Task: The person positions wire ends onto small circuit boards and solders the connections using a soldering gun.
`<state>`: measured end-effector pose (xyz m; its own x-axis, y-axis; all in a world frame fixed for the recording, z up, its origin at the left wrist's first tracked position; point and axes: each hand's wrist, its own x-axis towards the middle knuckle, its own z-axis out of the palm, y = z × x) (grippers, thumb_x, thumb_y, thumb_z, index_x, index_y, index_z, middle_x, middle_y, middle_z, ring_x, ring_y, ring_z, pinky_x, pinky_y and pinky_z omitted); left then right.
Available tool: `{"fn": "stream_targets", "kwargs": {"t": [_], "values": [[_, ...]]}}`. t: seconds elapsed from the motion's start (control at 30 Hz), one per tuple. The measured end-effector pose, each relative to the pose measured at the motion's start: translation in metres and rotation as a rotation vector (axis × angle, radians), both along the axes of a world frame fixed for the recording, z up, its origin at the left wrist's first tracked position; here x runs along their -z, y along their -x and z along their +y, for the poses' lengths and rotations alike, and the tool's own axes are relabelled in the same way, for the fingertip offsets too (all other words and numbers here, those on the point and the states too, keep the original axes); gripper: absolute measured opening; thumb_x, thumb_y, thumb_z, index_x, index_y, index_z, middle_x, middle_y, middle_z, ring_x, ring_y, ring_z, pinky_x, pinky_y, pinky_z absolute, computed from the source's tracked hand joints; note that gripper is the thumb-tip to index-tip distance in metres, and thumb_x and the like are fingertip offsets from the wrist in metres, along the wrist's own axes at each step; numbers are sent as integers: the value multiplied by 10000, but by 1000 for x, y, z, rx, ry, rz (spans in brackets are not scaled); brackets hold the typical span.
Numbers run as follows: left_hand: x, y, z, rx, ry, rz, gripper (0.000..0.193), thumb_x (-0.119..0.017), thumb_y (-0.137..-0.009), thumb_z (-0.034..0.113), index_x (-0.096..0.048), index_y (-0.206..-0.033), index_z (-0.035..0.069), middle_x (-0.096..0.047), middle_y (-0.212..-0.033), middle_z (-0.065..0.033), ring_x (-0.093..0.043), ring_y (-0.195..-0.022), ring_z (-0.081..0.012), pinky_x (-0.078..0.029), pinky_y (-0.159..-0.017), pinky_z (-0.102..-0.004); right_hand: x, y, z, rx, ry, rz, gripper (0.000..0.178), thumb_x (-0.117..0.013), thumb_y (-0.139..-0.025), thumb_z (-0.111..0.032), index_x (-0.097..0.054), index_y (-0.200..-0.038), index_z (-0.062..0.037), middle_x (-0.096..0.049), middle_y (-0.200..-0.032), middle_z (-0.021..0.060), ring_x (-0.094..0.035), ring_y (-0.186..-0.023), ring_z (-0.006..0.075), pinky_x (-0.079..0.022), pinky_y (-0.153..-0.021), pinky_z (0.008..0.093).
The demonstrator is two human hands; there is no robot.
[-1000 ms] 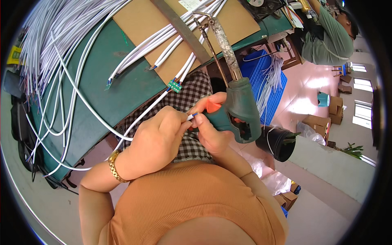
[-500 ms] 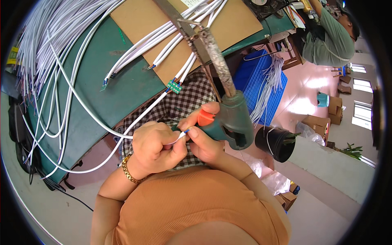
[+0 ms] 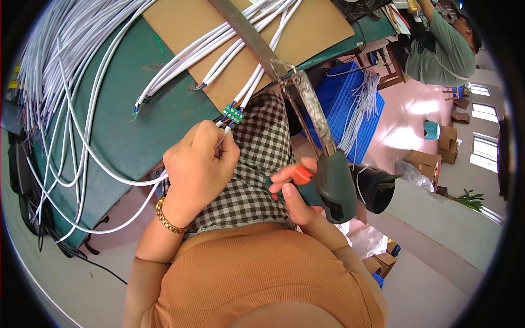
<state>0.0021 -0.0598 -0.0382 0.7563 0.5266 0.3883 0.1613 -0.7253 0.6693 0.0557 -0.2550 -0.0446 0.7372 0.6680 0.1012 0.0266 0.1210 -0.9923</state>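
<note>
My left hand (image 3: 199,153) pinches a white cable (image 3: 227,130) close to its stripped end, right beside a small green terminal block (image 3: 233,113). Blue and brown wires meet the block, which sits at the table's near edge above my checked lap. Two white cables (image 3: 251,86) run into the block's far side. In my right hand (image 3: 298,194) is a dark green soldering gun (image 3: 334,183) with an orange trigger. Its discoloured metal barrel (image 3: 316,112) points up and away. Whether the cable's wires are seated in the block cannot be made out.
A thick bundle of white cables (image 3: 65,60) covers the left of the green table (image 3: 128,123). More cables lie over a cardboard sheet (image 3: 180,24), crossed by a metal bar (image 3: 246,33). At right stand a blue crate (image 3: 342,109) and a black bucket (image 3: 377,191). A co-worker (image 3: 440,54) sits beyond.
My left hand has moved up with the white cable to the terminal block. The right hand has left the wire end and shifted right and slightly down, with the soldering gun.
</note>
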Motion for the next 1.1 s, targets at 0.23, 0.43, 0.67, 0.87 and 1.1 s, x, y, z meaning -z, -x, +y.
{"fn": "stream_targets", "kwargs": {"t": [0.23, 0.43, 0.67, 0.87, 1.1], "values": [[-5, -3, 1, 8, 26, 71, 202, -672, -711, 42, -473, -690, 68, -514, -587, -54, -509, -464, -235, -398, -428, -324, -18, -6, -29, -260, 386, -230, 354, -534, -846, 31, -443, -1183, -30, -599, -946, 157, -615, -783, 167, -526, -730, 310], [-2, -2, 0, 7, -37, 102, 200, -661, -722, 52, -463, -700, 71, -516, -600, -63, -514, -469, -247, -397, -430, -334, -15, 0, -41, -252, 557, -156, 197, -530, -864, -31, -512, -1058, -9, -615, -895, 141, -616, -770, 165, -506, -682, 308], [-2, -4, 0, 13, -39, 101, 199, -658, -723, 55, -461, -699, 68, -519, -607, -69, -516, -476, -252, -397, -432, -340, -21, -8, -36, -347, 759, -435, 129, -551, -843, -40, -553, -971, -34, -620, -828, 91, -604, -709, 178, -480, -663, 297], [-4, -3, 1, 4, -39, 103, 200, -657, -720, 50, -459, -698, 63, -512, -607, -76, -509, -476, -263, -391, -433, -345, 1, 3, -52, -338, 873, -364, 142, -551, -830, -30, -562, -968, -63, -597, -826, 87, -594, -735, 213, -474, -675, 325], [-4, -2, 1, 8, -33, 129, 200, -652, -716, 38, -454, -691, 60, -506, -603, -80, -505, -470, -263, -390, -429, -346, 6, 9, -48, -322, 838, -383, 180, -583, -816, -43, -551, -988, -87, -602, -859, 105, -601, -750, 284, -484, -679, 366]]}}
